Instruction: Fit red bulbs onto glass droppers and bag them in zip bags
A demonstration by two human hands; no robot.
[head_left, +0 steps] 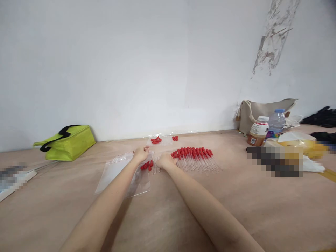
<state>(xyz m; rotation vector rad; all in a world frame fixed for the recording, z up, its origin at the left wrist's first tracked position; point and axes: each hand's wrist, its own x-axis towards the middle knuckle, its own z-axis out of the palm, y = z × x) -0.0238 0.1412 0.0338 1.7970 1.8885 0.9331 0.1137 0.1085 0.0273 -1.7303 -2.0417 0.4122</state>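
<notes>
My left hand point(141, 154) is closed above the right part of a clear plastic bag, with a bit of red, seemingly a rubber bulb, at its fingertips. Loose red rubber bulbs point(146, 165) lie on the bag just below it. My right hand point(165, 160) is closed beside several bare clear tubes point(156, 164); its fingertips are partly hidden, so I cannot make out what they hold. To its right lies a row of droppers point(195, 157), red bulbs toward the wall and clear tubes toward me.
Clear plastic bags point(111, 175) lie flat at left. Near the wall are more red bulbs point(156, 140) and clear tubes point(166, 140). A lime-green bag point(72, 141) stands at far left. At right are a drink bottle point(258, 131), a water bottle point(277, 120) and a beige bag point(270, 108).
</notes>
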